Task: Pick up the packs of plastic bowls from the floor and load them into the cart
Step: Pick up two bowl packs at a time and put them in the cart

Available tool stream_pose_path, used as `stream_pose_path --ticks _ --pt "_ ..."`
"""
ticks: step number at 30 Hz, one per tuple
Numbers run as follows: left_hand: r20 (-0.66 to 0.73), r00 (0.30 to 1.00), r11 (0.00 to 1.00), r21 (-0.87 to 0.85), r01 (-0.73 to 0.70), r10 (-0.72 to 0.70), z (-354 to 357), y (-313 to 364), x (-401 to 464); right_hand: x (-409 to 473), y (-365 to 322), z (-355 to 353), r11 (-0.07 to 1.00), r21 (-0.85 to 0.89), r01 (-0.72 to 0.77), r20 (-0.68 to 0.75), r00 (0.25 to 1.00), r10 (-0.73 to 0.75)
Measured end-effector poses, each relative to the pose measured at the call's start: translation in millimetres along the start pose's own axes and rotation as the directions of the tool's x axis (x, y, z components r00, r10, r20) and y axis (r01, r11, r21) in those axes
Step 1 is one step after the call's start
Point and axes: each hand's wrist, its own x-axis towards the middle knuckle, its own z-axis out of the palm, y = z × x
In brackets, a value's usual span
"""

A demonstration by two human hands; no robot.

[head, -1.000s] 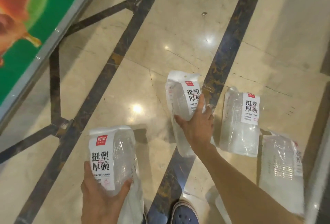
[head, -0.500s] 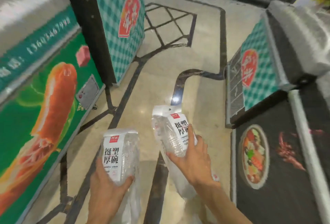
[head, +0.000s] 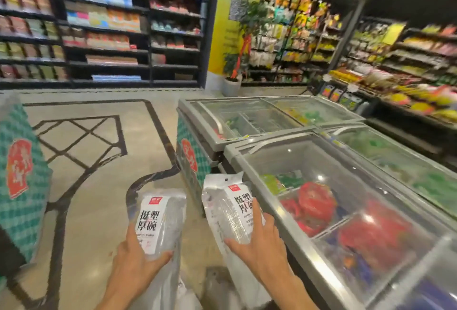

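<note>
I hold two clear packs of plastic bowls, each with a white label bearing a red logo and black characters. My left hand (head: 134, 261) grips the left pack (head: 160, 220) from below, thumb and fingers wrapped round its lower part. My right hand (head: 259, 243) grips the right pack (head: 228, 210), fingers spread over its label side. Both packs are raised off the floor at about waist height, upright and slightly tilted. No cart is in view, and the other packs on the floor are out of sight.
A glass-topped chest freezer (head: 346, 210) with red packages stands close on my right, with another freezer (head: 247, 116) behind it. A green-checked freezer end (head: 22, 181) is at the left. Marble floor (head: 99, 161) lies ahead; stocked shelves (head: 99, 25) line the back.
My view has swung up from the floor to the shop aisle. Both hands have lifted their packs off the floor and carried them up; the packs left on the floor have gone out of view.
</note>
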Motion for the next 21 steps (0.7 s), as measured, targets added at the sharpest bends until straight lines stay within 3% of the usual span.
stream_pose_path --ticks 5,10,16,21 --pt "0.235 0.960 0.982 0.072 -0.174 0.153 48 87 -45 -90 72 -87 0.967 0.057 -0.249 -0.199 0.946 0.255" --pt "0.477 0.800 0.904 0.024 -0.426 0.364 124 173 -131 -214 151 -151 0.854 0.161 -0.494 -0.338 0.786 0.518" --pt "0.661 0.535 0.748 -0.061 -0.661 0.527 201 241 -296 -395 216 -203 0.666 0.234 -0.708 -0.456 0.526 0.718" --pt "0.769 0.222 0.615 -0.265 -0.743 0.600 252 253 -457 -572 251 -231 0.493 0.266 -0.829 -0.552 0.288 0.782"
